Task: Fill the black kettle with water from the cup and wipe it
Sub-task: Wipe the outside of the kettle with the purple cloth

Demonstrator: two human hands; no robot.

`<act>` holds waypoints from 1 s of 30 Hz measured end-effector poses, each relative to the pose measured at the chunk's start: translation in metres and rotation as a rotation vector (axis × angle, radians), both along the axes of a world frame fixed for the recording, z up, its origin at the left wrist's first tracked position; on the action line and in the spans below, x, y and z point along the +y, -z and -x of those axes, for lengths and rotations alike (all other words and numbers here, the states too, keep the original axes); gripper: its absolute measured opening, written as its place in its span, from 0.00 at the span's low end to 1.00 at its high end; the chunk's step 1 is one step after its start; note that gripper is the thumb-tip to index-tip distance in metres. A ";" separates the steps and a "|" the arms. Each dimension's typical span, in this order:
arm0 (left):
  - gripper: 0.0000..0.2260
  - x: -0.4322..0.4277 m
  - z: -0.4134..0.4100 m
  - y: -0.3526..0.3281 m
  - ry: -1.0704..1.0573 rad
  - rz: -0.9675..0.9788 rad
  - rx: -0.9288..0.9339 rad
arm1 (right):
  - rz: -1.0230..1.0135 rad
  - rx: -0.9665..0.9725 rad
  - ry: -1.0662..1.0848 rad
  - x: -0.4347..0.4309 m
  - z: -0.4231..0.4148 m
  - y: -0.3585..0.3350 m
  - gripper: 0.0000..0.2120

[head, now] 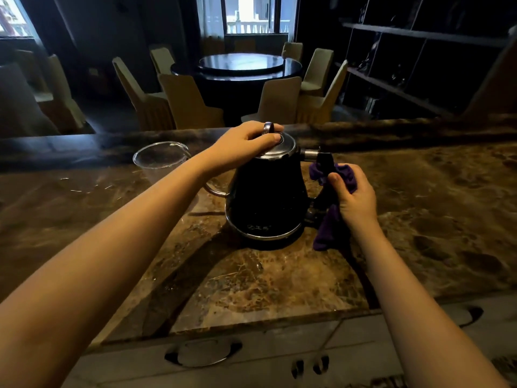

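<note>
Clamped the lid (284,148) of the black kettle (265,197) from above with the left grip (246,144); squeezed the purple cloth (326,233) round its upright right-side handle (324,161) with the right grip (354,194).

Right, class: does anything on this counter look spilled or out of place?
Yes: glinting water drops lie on the counter beside the clear cup, likely spilled in pouring. The kettle stands upright.

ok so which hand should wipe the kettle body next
Right. The right hand holds the cloth at the handle, right beside the kettle body. The left hand holds the lid, steadying it, and has no cloth.
</note>
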State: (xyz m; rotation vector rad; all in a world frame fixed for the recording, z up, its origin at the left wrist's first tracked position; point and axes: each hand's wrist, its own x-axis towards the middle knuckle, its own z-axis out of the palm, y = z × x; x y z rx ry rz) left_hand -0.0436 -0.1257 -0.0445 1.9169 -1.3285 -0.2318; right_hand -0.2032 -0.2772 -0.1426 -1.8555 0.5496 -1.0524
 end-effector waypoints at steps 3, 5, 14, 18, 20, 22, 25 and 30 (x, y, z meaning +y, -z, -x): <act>0.07 -0.002 0.010 0.000 0.006 0.021 -0.023 | 0.002 -0.076 0.167 0.008 -0.008 -0.010 0.15; 0.10 -0.002 0.014 -0.001 0.009 0.014 0.016 | 0.075 -0.140 0.199 0.019 -0.016 -0.024 0.19; 0.11 -0.003 0.013 -0.005 -0.041 -0.002 0.079 | 0.269 0.072 0.351 0.032 -0.018 0.010 0.19; 0.14 -0.006 0.010 -0.012 0.039 -0.116 0.038 | 0.062 0.150 0.281 0.033 -0.006 0.020 0.18; 0.16 -0.006 0.007 -0.014 0.016 -0.180 0.041 | 0.114 -0.019 0.301 0.047 -0.007 0.004 0.20; 0.19 -0.007 0.006 -0.012 -0.020 -0.185 0.058 | 0.222 -0.125 0.248 0.061 -0.015 -0.010 0.24; 0.20 -0.009 0.008 -0.008 -0.046 -0.147 0.102 | 0.291 -0.059 0.113 0.080 -0.029 -0.014 0.30; 0.20 -0.010 0.008 -0.011 -0.017 -0.200 0.110 | 0.211 0.008 0.157 0.094 -0.023 0.014 0.28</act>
